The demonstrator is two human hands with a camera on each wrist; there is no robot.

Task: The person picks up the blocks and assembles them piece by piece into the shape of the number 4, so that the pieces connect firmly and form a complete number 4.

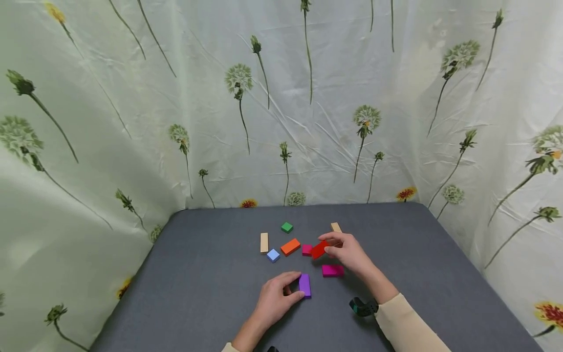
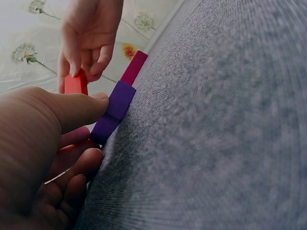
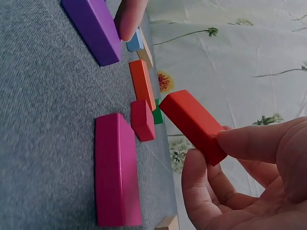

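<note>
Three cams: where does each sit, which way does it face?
Head: worn on the head, facing forward and down at the grey woven-cloth tabletop; left hand, right hand and cream fabric sleeves show.
Left wrist: on that wrist, facing the wooden-looking purple oblong block; left hand close up, right hand beyond.
Right wrist: on that wrist, facing the wooden-looking red oblong block; right hand close up, a left-hand finger at the top edge.
Shared: both wrist views show the purple and red blocks.
</note>
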